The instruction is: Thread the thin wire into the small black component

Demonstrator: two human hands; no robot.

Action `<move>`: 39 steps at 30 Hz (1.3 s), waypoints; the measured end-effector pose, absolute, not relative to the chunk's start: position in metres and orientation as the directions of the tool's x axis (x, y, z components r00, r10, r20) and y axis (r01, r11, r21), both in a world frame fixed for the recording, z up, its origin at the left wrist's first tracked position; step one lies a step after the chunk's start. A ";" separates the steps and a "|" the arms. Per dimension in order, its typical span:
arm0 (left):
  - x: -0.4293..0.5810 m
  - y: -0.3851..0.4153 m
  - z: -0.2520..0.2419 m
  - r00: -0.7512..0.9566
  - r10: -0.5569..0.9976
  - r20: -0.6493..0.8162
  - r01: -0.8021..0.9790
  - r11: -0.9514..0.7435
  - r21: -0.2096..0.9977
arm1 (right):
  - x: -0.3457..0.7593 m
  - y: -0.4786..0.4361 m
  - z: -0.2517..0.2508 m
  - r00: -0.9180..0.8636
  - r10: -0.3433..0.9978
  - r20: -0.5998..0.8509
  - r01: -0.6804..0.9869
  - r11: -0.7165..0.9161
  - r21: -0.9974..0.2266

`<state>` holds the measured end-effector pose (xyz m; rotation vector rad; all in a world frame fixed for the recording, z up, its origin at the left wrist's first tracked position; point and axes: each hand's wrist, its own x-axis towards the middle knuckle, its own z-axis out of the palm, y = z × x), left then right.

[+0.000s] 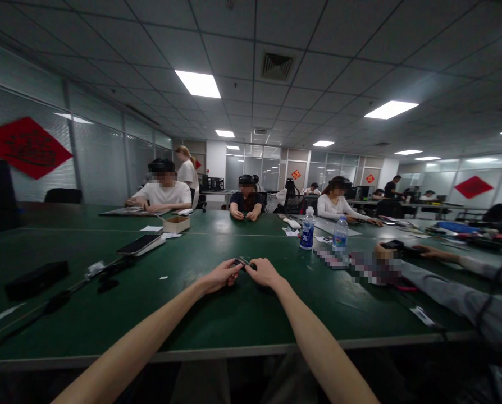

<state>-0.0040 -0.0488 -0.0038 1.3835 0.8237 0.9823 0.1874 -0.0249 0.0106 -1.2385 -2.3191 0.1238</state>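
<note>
Just above the green tabletop (pixel 217 320), my left hand (pixel 222 276) and my right hand (pixel 266 273) meet in the middle of the view. Between their fingertips is a small dark object (pixel 242 262) with a pale, shiny edge. Its kind is too small to make out, and fingers cover part of it. My left thumb and fingers pinch its left side. On the other side, my right fingers are curled in with the thumb on top, and a black end (pixel 254 267) shows by that thumb.
Left on the table are a phone (pixel 138 244), an open cardboard box (pixel 177 224), a black case (pixel 37 279) and a scrap of paper (pixel 163 277). Two bottles, one blue-labelled (pixel 306 230) and one clear (pixel 340 235), stand right. A co-worker's sleeve (pixel 440 286) reaches in from the right.
</note>
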 end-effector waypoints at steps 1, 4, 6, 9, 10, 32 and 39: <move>-0.004 -0.049 -0.004 0.395 0.915 0.087 -0.075 -0.063 0.995 | 0.187 -0.025 0.010 -0.452 0.803 0.388 0.758 0.575 -0.307; -0.003 -0.047 -0.004 0.380 0.921 0.088 -0.087 -0.059 0.994 | 0.187 -0.024 0.010 -0.444 0.807 0.390 0.765 0.568 -0.304; -0.002 -0.046 -0.005 0.366 0.927 0.081 -0.099 -0.048 0.994 | 0.187 -0.025 0.010 -0.449 0.803 0.392 0.763 0.573 -0.301; -0.002 -0.045 -0.005 0.351 0.935 0.052 -0.111 -0.014 0.994 | 0.187 -0.025 0.011 -0.458 0.806 0.376 0.759 0.574 -0.306; -0.002 -0.045 -0.005 0.346 0.937 0.042 -0.117 -0.001 0.993 | 0.187 -0.026 0.012 -0.464 0.804 0.371 0.753 0.579 -0.313; -0.014 -0.024 -0.014 0.338 0.941 -0.021 -0.366 0.152 0.918 | 0.187 -0.038 0.021 -0.592 0.741 0.318 0.525 0.654 -0.544; -0.017 -0.019 -0.022 0.342 0.939 0.024 -0.374 0.113 0.921 | 0.185 -0.039 0.022 -0.621 0.727 0.293 0.513 0.660 -0.549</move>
